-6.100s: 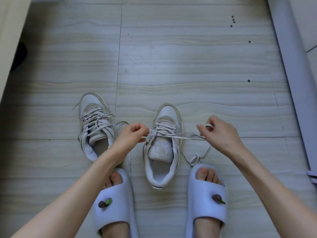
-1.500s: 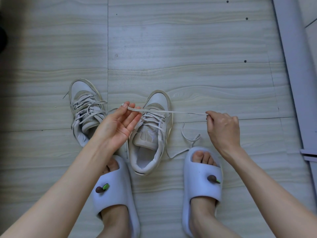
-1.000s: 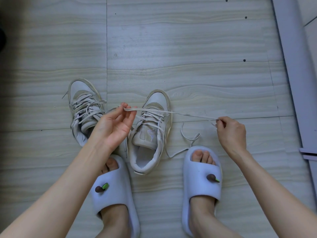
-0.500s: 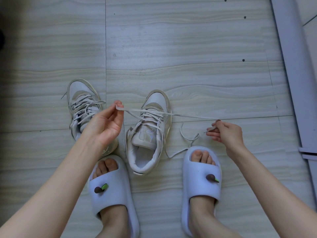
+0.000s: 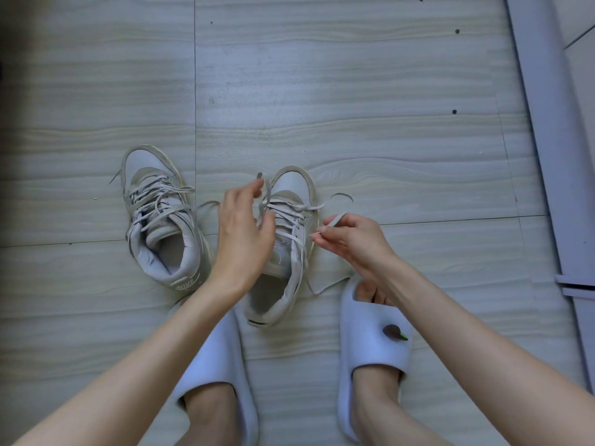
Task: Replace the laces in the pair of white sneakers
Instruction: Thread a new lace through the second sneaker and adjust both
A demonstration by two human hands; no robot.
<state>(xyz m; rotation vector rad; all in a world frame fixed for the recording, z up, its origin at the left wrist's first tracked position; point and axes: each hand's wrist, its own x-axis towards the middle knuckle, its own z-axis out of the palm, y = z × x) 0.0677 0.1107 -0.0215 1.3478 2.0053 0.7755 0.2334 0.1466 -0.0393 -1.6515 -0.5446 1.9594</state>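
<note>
In the head view, the person is working the lace (image 5: 291, 209) of the right-hand sneaker (image 5: 283, 249) at frame centre; the other sneaker (image 5: 161, 217), laced, is sitting centre-left. The left hand (image 5: 243, 236) is holding a lace end between loosely curled fingers, while the right hand (image 5: 349, 241) is pinching the other end tightly. The step looks like unthreading; next, easing the lace from the top eyelets. Bare tile floor (image 5: 354, 91) is lying open above; slippers (image 5: 373, 336) are crowding the lower edge.

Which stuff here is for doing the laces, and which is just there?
For the job:
right sneaker
its lace
left sneaker
left hand
right hand

Just there:
slippers
floor
</note>
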